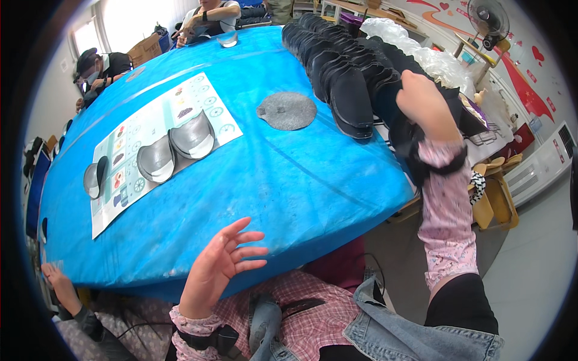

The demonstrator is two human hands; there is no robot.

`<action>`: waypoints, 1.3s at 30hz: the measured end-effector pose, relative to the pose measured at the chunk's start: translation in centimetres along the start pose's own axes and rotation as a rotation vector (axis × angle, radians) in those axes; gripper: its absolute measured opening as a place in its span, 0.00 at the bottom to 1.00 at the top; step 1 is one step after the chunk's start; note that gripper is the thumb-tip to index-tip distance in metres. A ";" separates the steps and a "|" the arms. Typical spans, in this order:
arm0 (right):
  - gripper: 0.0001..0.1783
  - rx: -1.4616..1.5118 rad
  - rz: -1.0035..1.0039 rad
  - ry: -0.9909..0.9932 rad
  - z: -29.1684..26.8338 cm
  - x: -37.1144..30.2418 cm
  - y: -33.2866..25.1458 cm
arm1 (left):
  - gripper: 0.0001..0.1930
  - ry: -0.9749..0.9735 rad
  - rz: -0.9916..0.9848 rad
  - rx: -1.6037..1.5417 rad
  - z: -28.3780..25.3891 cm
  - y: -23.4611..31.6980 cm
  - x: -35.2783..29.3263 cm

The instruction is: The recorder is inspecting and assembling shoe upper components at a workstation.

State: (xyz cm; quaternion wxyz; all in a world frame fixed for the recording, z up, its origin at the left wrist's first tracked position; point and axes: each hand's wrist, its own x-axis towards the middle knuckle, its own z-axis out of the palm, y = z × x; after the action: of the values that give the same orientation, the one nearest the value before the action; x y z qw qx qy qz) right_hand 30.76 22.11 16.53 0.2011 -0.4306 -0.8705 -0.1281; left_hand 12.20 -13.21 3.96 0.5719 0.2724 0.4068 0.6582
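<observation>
My left hand (pixel 223 265) is raised over the near table edge, palm turned to the right, fingers spread, holding nothing. At the right edge of the table my right hand (pixel 424 105) is among stacks of flat black rounded pieces (pixel 352 102), like shoe insoles or slipper parts. Its fingers look curled, and whatever they hold is hidden. A flat grey rounded felt-like piece (pixel 289 111) lies by itself left of the stacks. Grey curved slipper-upper-like pieces (pixel 191 135) rest on a printed sheet (pixel 135 186) on the left half of the table.
A blue cover (pixel 289 180) is spread over the table. Clear plastic bags (pixel 436 57) lie behind the stacks. Another person's hand (pixel 60 283) touches the left edge; two people (pixel 208 21) work at the far side. A fan (pixel 489 21) and yellow chair (pixel 497 201) stand right.
</observation>
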 end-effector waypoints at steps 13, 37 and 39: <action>0.60 0.180 0.023 -0.212 9.5 3.6 0.3 | 0.26 0.169 0.035 -0.028 -1.9 0.1 -2.1; 0.21 0.204 -0.795 -0.062 14.8 0.3 -12.9 | 0.25 0.143 0.034 -0.053 -0.4 0.1 -1.6; 0.21 0.164 -0.835 -0.099 14.6 0.0 -13.1 | 0.24 0.171 0.041 -0.058 -0.7 0.0 -2.0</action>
State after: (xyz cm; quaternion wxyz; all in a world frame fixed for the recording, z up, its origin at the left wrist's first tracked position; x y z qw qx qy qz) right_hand 16.77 20.11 2.96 0.1235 -0.0297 -0.9860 -0.1081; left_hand 12.06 -15.31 3.82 0.5290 0.2071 0.4292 0.7021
